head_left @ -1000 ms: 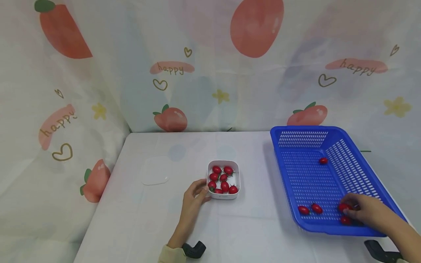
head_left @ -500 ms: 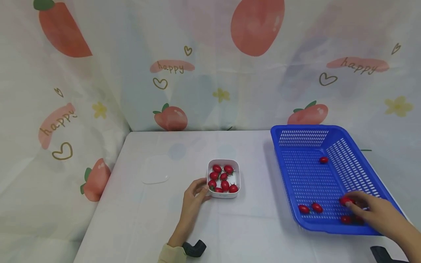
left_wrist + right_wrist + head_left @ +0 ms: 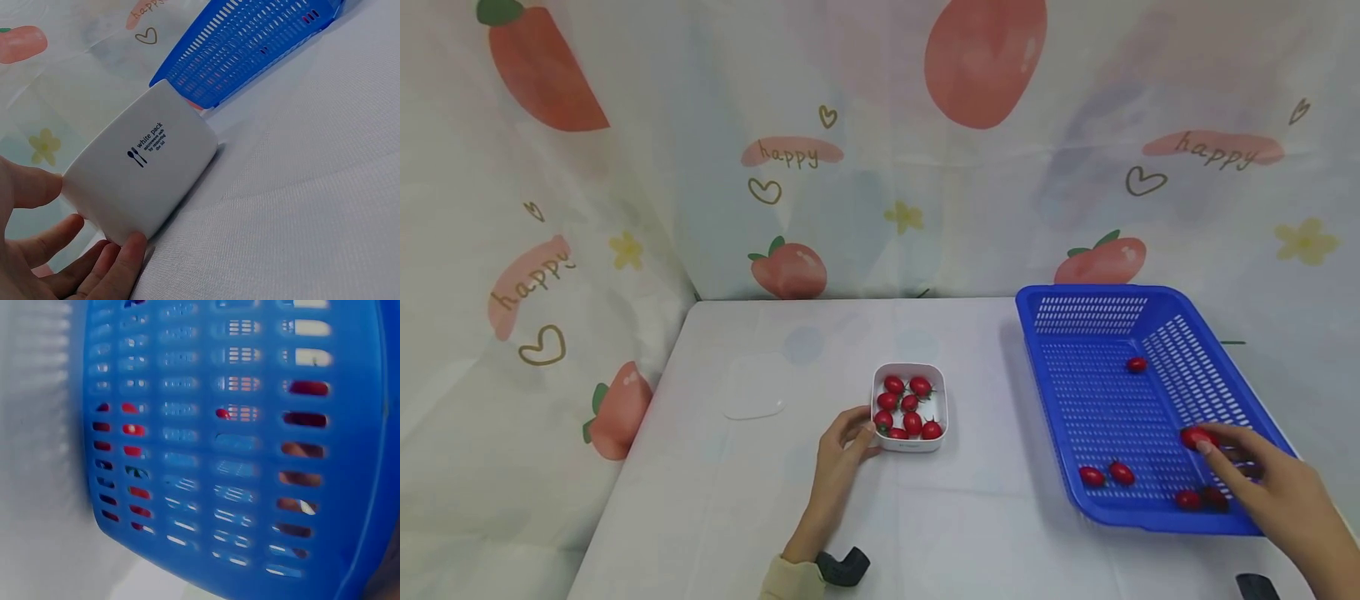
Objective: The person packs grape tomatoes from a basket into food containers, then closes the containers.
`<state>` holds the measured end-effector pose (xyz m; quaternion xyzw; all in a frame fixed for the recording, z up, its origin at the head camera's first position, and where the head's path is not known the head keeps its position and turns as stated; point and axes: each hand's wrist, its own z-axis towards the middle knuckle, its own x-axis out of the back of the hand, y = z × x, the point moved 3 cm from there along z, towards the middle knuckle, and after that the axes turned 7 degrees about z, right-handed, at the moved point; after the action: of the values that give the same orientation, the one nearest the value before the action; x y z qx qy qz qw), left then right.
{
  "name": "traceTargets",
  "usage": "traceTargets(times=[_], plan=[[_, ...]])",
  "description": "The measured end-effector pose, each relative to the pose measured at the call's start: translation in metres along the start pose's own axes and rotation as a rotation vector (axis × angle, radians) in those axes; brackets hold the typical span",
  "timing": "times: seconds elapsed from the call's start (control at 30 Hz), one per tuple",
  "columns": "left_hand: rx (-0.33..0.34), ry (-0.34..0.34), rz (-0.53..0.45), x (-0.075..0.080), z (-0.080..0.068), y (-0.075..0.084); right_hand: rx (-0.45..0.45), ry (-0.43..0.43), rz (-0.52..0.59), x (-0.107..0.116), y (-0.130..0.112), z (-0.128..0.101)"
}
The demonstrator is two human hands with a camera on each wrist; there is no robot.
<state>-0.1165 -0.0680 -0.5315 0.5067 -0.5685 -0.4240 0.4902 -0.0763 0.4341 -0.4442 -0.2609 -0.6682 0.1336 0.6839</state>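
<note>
My left hand [image 3: 840, 457] steadies the left side of a small white plastic container [image 3: 908, 447] that has several cherry tomatoes [image 3: 912, 423] in it. In the left wrist view, the thumb touches the upper rim of the container [image 3: 144, 169] and fingertips grip its lower edge. My right hand [image 3: 1273, 479] pinches one cherry tomato [image 3: 1195, 437] over the right part of the blue basket [image 3: 1054, 433]. Other tomatoes lie in the basket, two at the front left [image 3: 1107, 475], two at the front right [image 3: 1189, 500]. The right wrist view shows mostly the perforated basket wall [image 3: 181, 447]; the tomato pinch is unclear there.
A lone tomato [image 3: 1137, 365] lies toward the back of the basket. Left of the container, a clear flat lid [image 3: 755, 392] rests on the white table [image 3: 977, 533]. A patterned cloth [image 3: 865, 192] hangs behind and at the left.
My right hand has lifted the pinched tomato off the front-right cluster and shifted slightly, uncovering a dark-looking tomato there. The left hand and container have stayed put.
</note>
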Motion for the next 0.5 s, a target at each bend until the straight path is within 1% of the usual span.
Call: traceTargets(times=[0.23,0.37,0.5], plan=[[0.007,0.009,-0.004,0.000,-0.001,0.001,0.030,0.164,0.060,-0.002,-0.014,-0.010],[0.002,0.006,-0.005,0.000,-0.001,0.001,0.023,0.210,0.099,-0.005,-0.023,-0.015],[0.001,0.004,-0.002,0.000,-0.001,0.001,-0.006,0.232,0.147,-0.009,-0.034,-0.018]])
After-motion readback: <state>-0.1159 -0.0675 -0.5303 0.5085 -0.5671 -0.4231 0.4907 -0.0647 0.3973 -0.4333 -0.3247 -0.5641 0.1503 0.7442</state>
